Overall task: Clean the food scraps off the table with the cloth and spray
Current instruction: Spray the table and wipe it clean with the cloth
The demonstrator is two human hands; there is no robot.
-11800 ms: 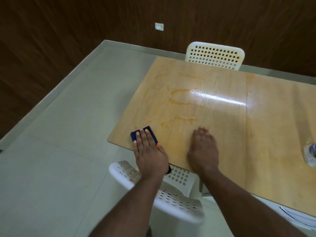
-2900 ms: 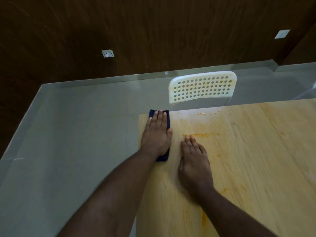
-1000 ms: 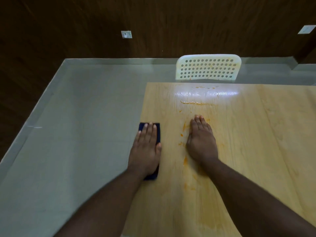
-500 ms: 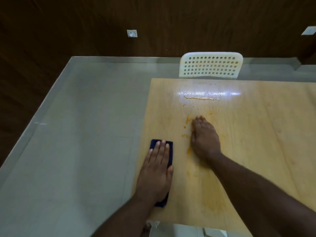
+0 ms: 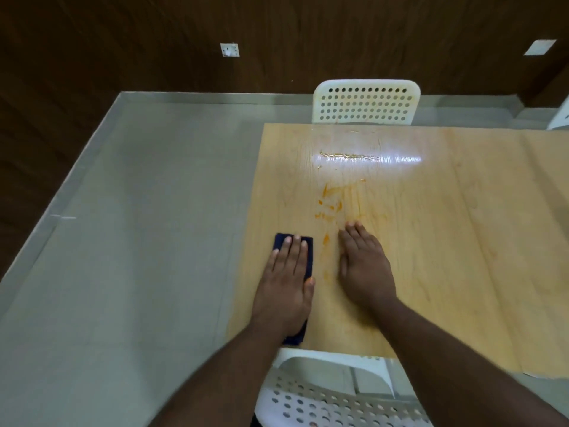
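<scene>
A dark blue cloth (image 5: 308,257) lies on the light wooden table (image 5: 446,241) near its left edge. My left hand (image 5: 284,285) presses flat on the cloth with straight fingers and covers most of it. My right hand (image 5: 365,266) rests flat on the bare wood just to the right, fingers straight. Orange food smears (image 5: 331,204) streak the wood beyond my right fingertips, and a thin orange streak (image 5: 325,240) lies between my hands. A wet line of scraps (image 5: 348,156) shines in the glare farther back. No spray bottle is in view.
A white perforated chair (image 5: 366,101) stands at the table's far side. Another white perforated chair (image 5: 326,396) sits under the near edge, below my arms. Grey floor (image 5: 138,241) lies to the left, with a dark wood wall (image 5: 277,41) behind.
My left hand has kept the cloth near the left edge and slid it slightly away from me over the last half second. My right hand has drawn back toward me, uncovering orange smears.
</scene>
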